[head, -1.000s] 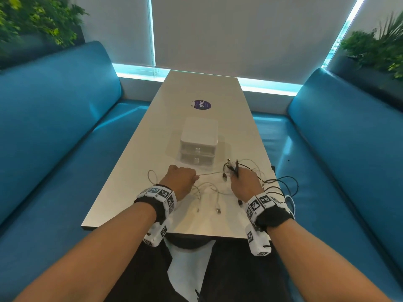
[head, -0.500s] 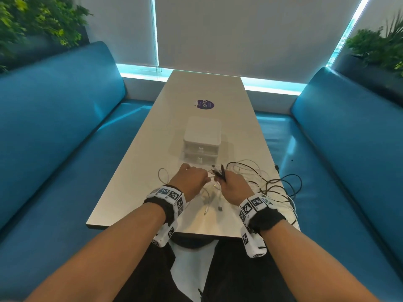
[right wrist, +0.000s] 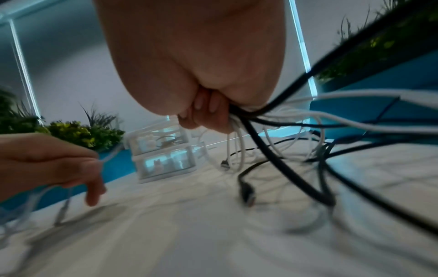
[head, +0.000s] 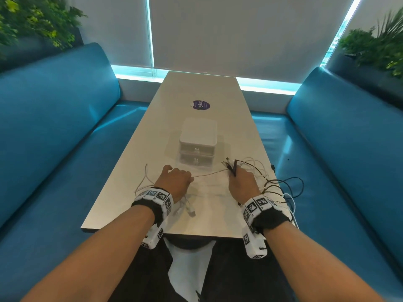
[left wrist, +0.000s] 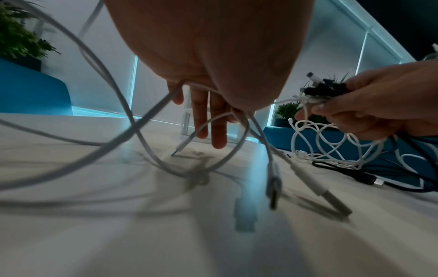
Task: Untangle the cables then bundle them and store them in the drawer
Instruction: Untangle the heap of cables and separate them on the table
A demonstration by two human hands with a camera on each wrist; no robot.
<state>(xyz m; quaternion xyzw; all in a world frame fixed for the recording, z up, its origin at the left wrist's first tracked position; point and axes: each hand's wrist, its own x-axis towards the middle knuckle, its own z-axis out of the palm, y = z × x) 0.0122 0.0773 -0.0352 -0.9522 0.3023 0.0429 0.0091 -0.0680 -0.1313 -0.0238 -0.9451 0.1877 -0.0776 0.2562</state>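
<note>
My left hand point(head: 177, 179) pinches a thin white cable point(head: 209, 173) that runs taut across to my right hand point(head: 241, 180). The right hand grips a bunch of cable ends with black plugs point(head: 230, 167) sticking up out of the fist. Its fingers point(right wrist: 211, 112) curl round black and white cables. A tangle of black and white cables point(head: 278, 185) trails from that hand over the table's right edge. More white cables with plugs point(head: 189, 211) hang under my left wrist. The small white two-drawer unit point(head: 198, 147) stands just beyond both hands, both drawers closed.
The long pale table point(head: 202, 88) carries a purple sticker point(head: 201, 105) behind the drawer unit. Blue benches point(head: 54, 118) flank it on both sides, with plants point(head: 379, 44) in the back corners. Some cable loops hang over the right bench point(head: 340, 136).
Half a second ago my hands were close together in front of the drawers; they have moved apart again, drawing the white cable taut between them.
</note>
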